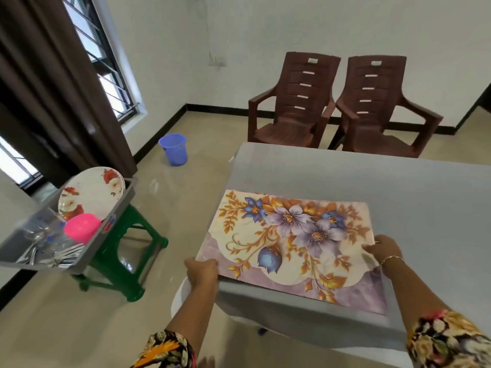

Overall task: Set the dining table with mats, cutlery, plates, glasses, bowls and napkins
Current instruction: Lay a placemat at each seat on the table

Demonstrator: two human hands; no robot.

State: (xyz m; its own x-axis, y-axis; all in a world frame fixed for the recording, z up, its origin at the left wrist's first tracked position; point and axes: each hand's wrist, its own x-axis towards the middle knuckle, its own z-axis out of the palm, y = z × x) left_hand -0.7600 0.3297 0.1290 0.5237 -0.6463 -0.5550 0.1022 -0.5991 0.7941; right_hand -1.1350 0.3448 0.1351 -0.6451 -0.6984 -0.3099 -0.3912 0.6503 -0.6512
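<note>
A floral place mat [289, 245] lies on the grey table [398, 187] near its front left corner. My left hand [201, 270] grips the mat's near left corner at the table edge. My right hand [382, 248] holds the mat's right edge, fingers on top of it. To the left, a grey tray [125, 205] on a green stool [127, 251] carries flowered plates [90, 192], a pink bowl [81, 229], glasses [39, 232] and cutlery [50, 254].
Two brown plastic chairs [292, 102] [377, 107] stand beyond the table's far edge, against the wall. A blue bucket [174, 148] sits on the floor near a brown curtain [53, 88] and window. Open floor lies between the stool and the table.
</note>
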